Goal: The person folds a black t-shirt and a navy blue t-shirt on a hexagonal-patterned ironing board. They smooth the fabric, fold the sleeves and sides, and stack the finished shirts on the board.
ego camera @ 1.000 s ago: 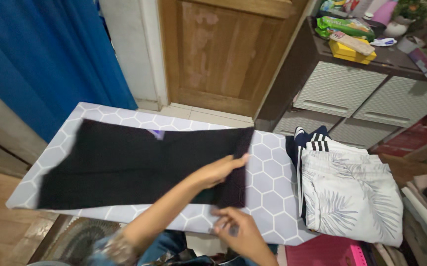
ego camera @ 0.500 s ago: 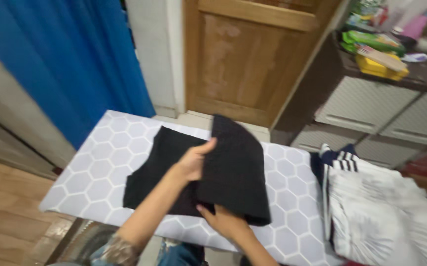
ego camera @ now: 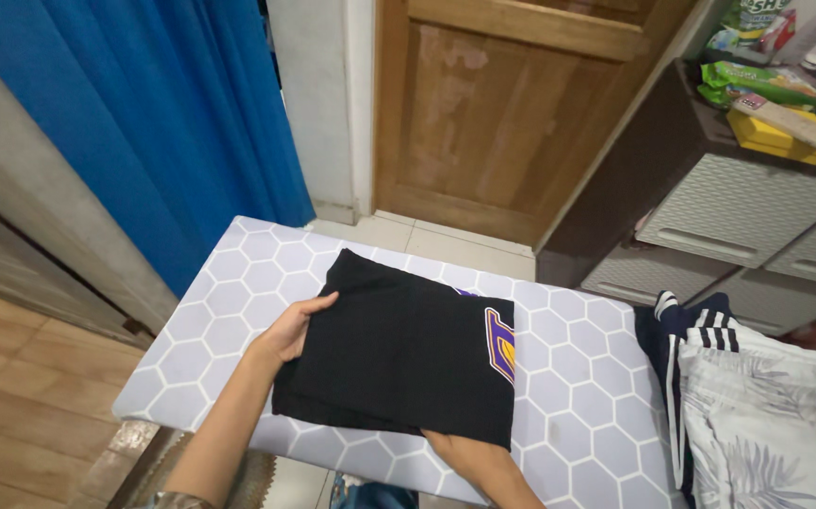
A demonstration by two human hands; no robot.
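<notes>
A black garment (ego camera: pixel 399 353) with a purple and yellow patch at its right edge lies folded in a rectangle on the ironing board (ego camera: pixel 210 292), which has a grey hexagon cover. My left hand (ego camera: pixel 297 325) rests on the garment's left edge, fingers flat against the cloth. My right hand (ego camera: pixel 469 459) is at the near right corner, its fingers tucked under the fold and mostly hidden.
Folded clothes (ego camera: pixel 766 405), white leaf-print over navy striped, are stacked on the board's right end. A blue curtain (ego camera: pixel 144 123) hangs at the left, a wooden door (ego camera: pixel 502 104) stands behind, and a cabinet (ego camera: pixel 757 207) with packages on top is at the right.
The long black garment was folded over from the right onto itself, and is now a compact rectangle. My left hand moved from its right end to its left edge.
</notes>
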